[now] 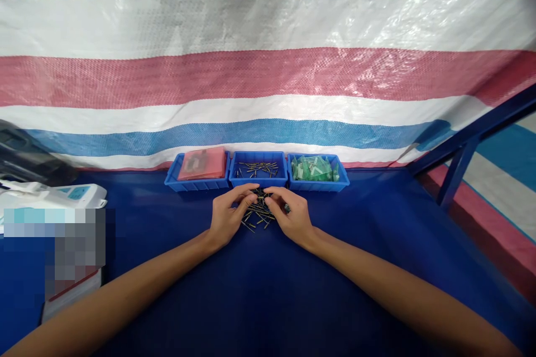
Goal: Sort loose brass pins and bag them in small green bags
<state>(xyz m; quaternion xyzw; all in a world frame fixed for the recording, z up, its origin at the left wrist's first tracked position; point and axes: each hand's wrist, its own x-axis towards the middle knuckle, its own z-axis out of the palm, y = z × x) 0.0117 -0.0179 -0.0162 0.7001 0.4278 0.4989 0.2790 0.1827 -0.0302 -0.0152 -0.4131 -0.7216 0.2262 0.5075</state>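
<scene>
A loose pile of thin, dark metal pins with brass-coloured parts (260, 213) lies on the blue tabletop. Over its left side, my left hand (228, 213) has thumb and index finger pinched together. Facing it from the right, my right hand (292, 213) holds its fingers in a similar pinch. Between the two sets of fingertips, pins show, but which of them are gripped is too small to tell. Just behind the hands stands a blue bin (259, 182) with more such pins scattered in it.
Left of the middle bin, another blue bin (196, 184) holds a red plastic packet (209, 163). To the right, a third blue bin (318, 185) contains green-and-clear packets (315, 168). A white device (79, 194) sits at far left. A blue metal frame (460, 164) borders the right side; a striped tarp (259, 75) hangs behind.
</scene>
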